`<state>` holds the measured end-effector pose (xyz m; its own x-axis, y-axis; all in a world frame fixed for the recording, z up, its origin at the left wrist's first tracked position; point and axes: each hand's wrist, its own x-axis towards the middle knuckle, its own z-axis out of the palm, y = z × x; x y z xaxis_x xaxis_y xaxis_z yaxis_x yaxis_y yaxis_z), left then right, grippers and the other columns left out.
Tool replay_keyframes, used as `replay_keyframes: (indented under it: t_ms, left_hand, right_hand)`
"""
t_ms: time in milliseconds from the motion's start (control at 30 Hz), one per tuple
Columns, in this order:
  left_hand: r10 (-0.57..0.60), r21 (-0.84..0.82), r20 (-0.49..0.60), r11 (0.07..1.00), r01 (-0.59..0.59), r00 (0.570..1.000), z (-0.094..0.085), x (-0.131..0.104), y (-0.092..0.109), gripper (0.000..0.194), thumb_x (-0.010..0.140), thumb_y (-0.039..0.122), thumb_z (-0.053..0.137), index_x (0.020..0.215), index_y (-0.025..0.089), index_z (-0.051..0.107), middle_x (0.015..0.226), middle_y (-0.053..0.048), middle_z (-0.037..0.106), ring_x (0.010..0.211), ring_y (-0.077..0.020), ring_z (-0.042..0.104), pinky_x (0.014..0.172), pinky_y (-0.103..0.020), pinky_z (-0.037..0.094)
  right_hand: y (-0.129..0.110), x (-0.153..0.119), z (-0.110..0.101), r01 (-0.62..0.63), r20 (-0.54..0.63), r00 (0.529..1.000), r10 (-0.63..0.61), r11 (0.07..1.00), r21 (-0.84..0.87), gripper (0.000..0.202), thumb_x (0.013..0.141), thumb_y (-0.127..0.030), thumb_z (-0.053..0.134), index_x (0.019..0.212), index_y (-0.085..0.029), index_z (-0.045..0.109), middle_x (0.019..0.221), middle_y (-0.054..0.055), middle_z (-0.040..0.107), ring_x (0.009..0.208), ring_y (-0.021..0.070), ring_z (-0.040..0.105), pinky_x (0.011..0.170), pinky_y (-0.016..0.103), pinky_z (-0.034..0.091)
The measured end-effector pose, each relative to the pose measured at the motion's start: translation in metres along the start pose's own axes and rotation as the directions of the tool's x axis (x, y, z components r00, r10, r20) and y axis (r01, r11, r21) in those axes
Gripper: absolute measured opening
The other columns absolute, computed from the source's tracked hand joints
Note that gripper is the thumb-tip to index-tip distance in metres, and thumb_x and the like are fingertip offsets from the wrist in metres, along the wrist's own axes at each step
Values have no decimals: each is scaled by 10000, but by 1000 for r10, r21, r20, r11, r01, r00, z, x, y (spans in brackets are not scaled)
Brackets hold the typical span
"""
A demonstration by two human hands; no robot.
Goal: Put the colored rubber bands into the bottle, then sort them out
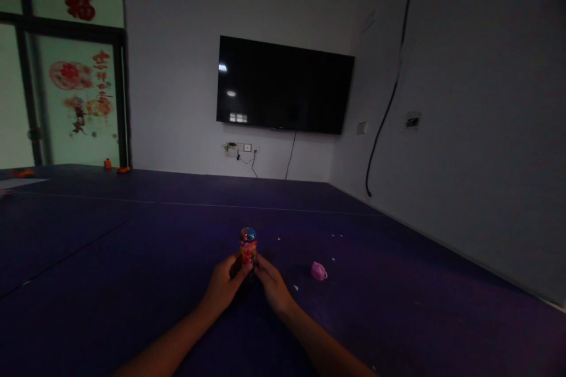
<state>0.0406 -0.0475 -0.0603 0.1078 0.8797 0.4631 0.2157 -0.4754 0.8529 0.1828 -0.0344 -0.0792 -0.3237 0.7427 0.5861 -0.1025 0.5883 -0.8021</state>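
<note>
While the left hand [223, 284] clasps a colourful canister [248, 252] low in the frame's centre, the right hand [275, 290] clasps its right side, and a small pink item [318, 271] lies farther right on the purple surface [411, 288].

We're in an indoor room, likely a home living room; could also be a small office, can't rule it out. Evidence: big TV [285, 85] mounted on a plain pale wall [177, 70], wall sockets [247, 147] and loose leads below it, a dark-framed glass door [88, 150] with red festive Chinese-character decals [69, 71], black cable [391, 97] hanging down the right-hand wall [477, 188].
</note>
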Motion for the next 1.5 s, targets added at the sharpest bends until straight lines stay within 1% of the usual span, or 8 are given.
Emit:
replay_keyframes:
  t_ms: [200, 333, 433, 567, 867, 1100, 1333, 1500]
  left_hand:
    - [-71, -95, -68, 993, 65, 995, -4, 4, -3, 497, 710, 524, 584, 1031, 148, 624, 1027, -103, 696, 943, -255, 649, 859, -375, 490]
    - [-158, -149, -93, 978, 143, 983, -4, 6, -6, 524, 659, 576, 617, 955, 145, 646, 948, -105, 712, 901, -274, 654, 827, -373, 494]
    - [-194, -253, -74, 953, 169, 978, -3, 7, -9, 526, 628, 572, 654, 929, 141, 645, 944, -111, 711, 902, -280, 653, 822, -378, 496]
    - [-249, -381, -73, 902, 204, 966, -1, 9, -13, 529, 590, 559, 695, 905, 138, 639, 922, -110, 712, 884, -277, 661, 795, -377, 510]
    - [-264, -419, -68, 883, 213, 962, 1, 10, -17, 538, 563, 536, 725, 906, 131, 635, 882, -104, 708, 846, -271, 660, 752, -371, 518]
    - [-263, -409, -45, 885, 222, 964, 2, 9, -13, 520, 563, 540, 723, 887, 140, 643, 887, -94, 706, 844, -264, 658, 737, -362, 525]
    - [-263, -381, -41, 896, 228, 964, 1, 11, -13, 532, 557, 559, 715, 876, 141, 637, 881, -98, 705, 846, -270, 656, 766, -377, 515]
    - [-271, -401, -35, 886, 235, 962, 2, 10, -16, 541, 571, 560, 705, 903, 141, 623, 894, -95, 701, 855, -264, 658, 762, -370, 522]
  right_hand:
    - [-5, -7, -2, -29, -153, 988, -29, 932, -361, 399, 897, -250, 393, 1277, -211, 507, 1225, 86, 575, 1142, 202, 514, 991, 399, 379]
    - [-24, -13, -12, -36, -95, 995, -39, 733, -679, 345, 816, -119, 433, 1048, -222, 667, 964, 77, 648, 924, 193, 590, 844, 350, 473]
    - [-33, -20, -20, 17, 16, 1000, -7, 635, -773, 379, 743, -71, 458, 988, -240, 693, 1155, 75, 590, 1075, 211, 529, 915, 378, 435]
    - [-33, -29, -25, 63, 84, 996, 13, 559, -826, 453, 730, -84, 457, 1097, -261, 655, 1375, 56, 432, 1245, 233, 392, 1013, 445, 332]
    - [-38, -30, -25, -84, -27, 991, 132, 449, -890, 232, 630, -118, 508, 729, -211, 696, 1216, 45, 581, 1165, 250, 456, 983, 415, 338]
    - [-42, -30, -23, -12, 82, 978, 192, 445, -895, 414, 720, -157, 490, 1087, -270, 648, 1341, 21, 480, 1271, 251, 349, 1029, 442, 280]
    - [-37, -26, -25, -104, -35, 980, 197, 351, -931, 332, 781, -132, 415, 913, -215, 709, 1235, 58, 572, 1215, 263, 425, 1013, 446, 315]
    - [-37, -27, -24, 17, 117, 967, 224, 404, -915, 423, 768, -118, 429, 1102, -259, 647, 1314, 25, 511, 1277, 239, 357, 1039, 428, 303]
